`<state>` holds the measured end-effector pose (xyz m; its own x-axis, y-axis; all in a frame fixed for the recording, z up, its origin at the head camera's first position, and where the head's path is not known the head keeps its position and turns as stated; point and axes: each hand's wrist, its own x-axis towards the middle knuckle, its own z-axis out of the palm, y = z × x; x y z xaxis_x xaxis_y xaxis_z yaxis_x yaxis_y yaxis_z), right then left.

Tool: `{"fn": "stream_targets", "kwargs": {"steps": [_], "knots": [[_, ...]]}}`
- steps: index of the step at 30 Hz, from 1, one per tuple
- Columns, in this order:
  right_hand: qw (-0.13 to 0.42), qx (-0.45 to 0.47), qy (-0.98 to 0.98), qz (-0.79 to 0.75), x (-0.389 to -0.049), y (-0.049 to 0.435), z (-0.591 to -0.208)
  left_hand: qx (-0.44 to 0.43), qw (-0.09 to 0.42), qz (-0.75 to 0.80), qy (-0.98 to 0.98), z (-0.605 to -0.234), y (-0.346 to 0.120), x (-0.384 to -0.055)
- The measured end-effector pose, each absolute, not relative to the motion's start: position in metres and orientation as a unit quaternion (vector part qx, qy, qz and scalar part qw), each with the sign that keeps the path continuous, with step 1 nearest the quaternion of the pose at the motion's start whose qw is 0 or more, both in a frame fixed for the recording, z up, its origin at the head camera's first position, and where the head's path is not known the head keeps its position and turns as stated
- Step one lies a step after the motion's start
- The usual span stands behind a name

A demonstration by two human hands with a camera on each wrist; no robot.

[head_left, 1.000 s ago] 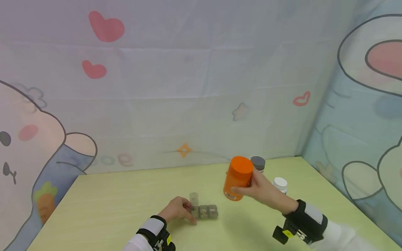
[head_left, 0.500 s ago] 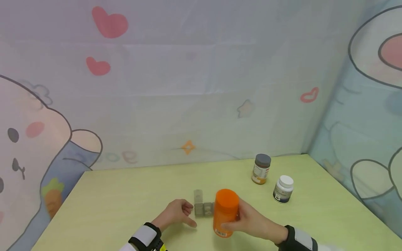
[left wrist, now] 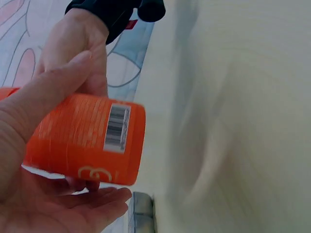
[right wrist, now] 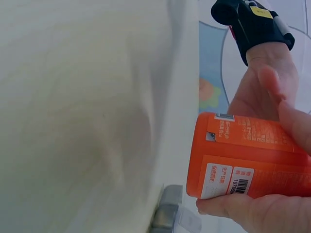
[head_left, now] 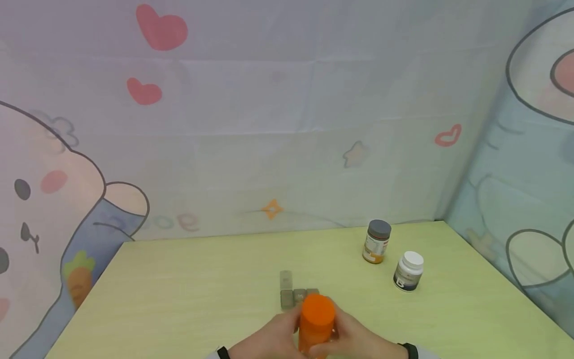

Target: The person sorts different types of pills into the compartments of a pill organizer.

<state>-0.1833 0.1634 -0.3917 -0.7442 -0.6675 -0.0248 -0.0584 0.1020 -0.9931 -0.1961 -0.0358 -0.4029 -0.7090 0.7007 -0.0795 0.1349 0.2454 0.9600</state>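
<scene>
An orange pill bottle (head_left: 317, 316) with an orange cap is between both hands, low in the head view. My right hand (head_left: 358, 339) grips it from the right, with fingers under its labelled side in the right wrist view. My left hand (head_left: 273, 336) is around it from the left. In the left wrist view the left thumb (left wrist: 53, 92) lies across the orange wall and the fingers stretch along its other side. The bottle's base is clear of the table in both wrist views. Just beyond it sits a small grey translucent pill organizer (head_left: 286, 299) with one lid raised, partly hidden by the bottle.
A dark-capped bottle (head_left: 376, 242) and a white-capped bottle (head_left: 408, 271) stand at the right back of the pale yellow table (head_left: 202, 284). A printed cloth backdrop (head_left: 251, 124) rises behind the table and along its right side.
The right hand has brought the orange bottle left and nearer to the body, in front of the organizer. The left hand has left the organizer and come around the bottle.
</scene>
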Motion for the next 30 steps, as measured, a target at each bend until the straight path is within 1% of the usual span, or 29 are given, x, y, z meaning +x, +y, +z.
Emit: {"fn": "stream_targets", "kwargs": {"steps": [2,4,8,10,11,13,15,17,19,22,26,28,30], "knots": [[0.257,-0.248,0.695,-0.624,-0.180,0.162,-0.392,0.238,0.259,0.588,0.729,-0.405,-0.030,-0.188],[0.259,-0.245,0.697,-0.622,-0.178,0.161,-0.392,0.222,0.244,0.616,0.716,-0.408,-0.025,-0.184],[0.230,-0.270,0.714,-0.604,-0.175,0.161,-0.389,0.233,0.187,0.623,0.723,-0.407,-0.018,-0.183],[0.213,-0.287,0.720,-0.595,-0.173,0.160,-0.385,0.248,0.147,0.605,0.742,-0.404,-0.017,-0.184],[0.205,-0.295,0.723,-0.590,-0.172,0.159,-0.383,0.258,0.117,0.584,0.761,-0.401,-0.016,-0.184],[0.199,-0.301,0.729,-0.582,-0.169,0.158,-0.376,0.262,0.079,0.562,0.781,-0.395,-0.016,-0.183],[0.196,-0.297,0.738,-0.573,-0.166,0.156,-0.369,0.263,0.059,0.551,0.790,-0.389,-0.016,-0.182],[0.194,-0.291,0.750,-0.562,-0.163,0.156,-0.361,0.258,0.051,0.544,0.797,-0.384,-0.016,-0.178],[0.195,-0.277,0.757,-0.558,-0.159,0.155,-0.354,0.251,0.063,0.551,0.793,-0.379,-0.016,-0.174],[0.184,-0.275,0.761,-0.558,-0.155,0.154,-0.349,0.230,0.100,0.569,0.783,-0.374,-0.017,-0.167],[0.173,-0.255,0.750,-0.586,-0.148,0.152,-0.352,0.204,0.152,0.584,0.770,-0.372,-0.017,-0.159],[0.173,-0.234,0.745,-0.600,-0.146,0.150,-0.358,0.196,0.159,0.570,0.782,-0.375,-0.016,-0.158],[0.183,-0.198,0.742,-0.614,-0.145,0.149,-0.365,0.199,0.152,0.543,0.801,-0.382,-0.016,-0.161]]}}
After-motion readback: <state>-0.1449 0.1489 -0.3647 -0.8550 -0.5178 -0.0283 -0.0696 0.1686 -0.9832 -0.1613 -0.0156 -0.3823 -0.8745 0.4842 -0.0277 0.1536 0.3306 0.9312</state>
